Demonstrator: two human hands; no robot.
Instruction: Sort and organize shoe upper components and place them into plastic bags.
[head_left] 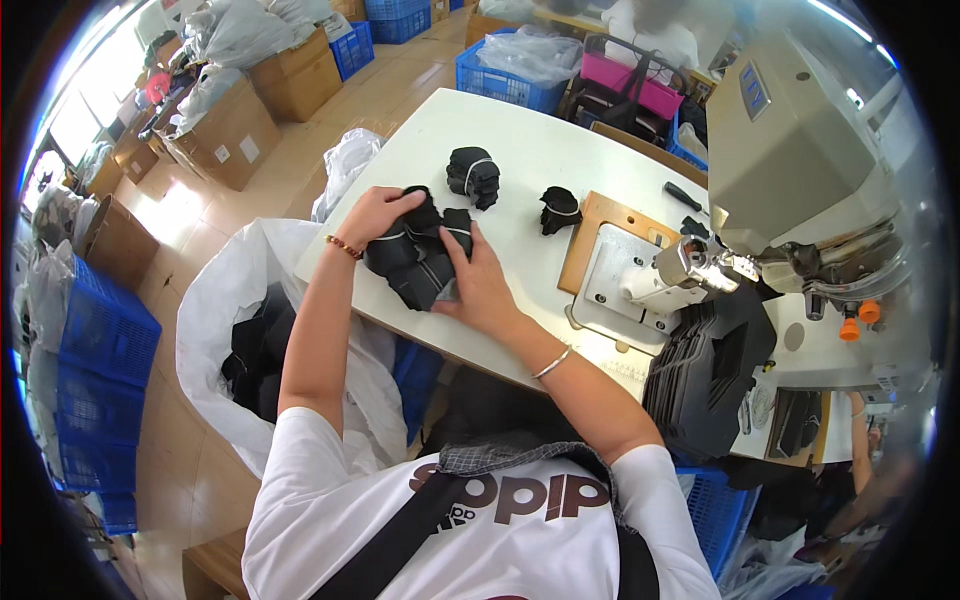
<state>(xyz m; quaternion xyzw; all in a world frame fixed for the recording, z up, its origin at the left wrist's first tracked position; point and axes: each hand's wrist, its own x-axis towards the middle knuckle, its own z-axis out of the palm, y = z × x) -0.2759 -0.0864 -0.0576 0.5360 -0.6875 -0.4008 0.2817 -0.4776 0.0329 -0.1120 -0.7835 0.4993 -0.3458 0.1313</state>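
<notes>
Near the left end of the white table (540, 140), my left hand (375, 218) and my right hand (482, 288) grip a cluster of black fabric bundles (412, 268) from opposite sides. Thin pale bands run around the bundles. My left fingers curl over the far edge, while my right fingers press along the near right side. Beyond them lies another banded black bundle (473, 177), touched by neither hand. A smaller black roll (560, 210) with a pale band stands further right, by the sewing machine's wooden plate. How many pieces are in my hands is hard to make out.
At right the sewing machine (800, 150) overhangs the table, with stacked dark flat pieces (700, 380) beside it. A screwdriver (685, 195) lies behind. Left of the table stands an open white sack (225, 300) holding black fabric. Blue crates (100, 370) and cardboard boxes (225, 130) line the floor.
</notes>
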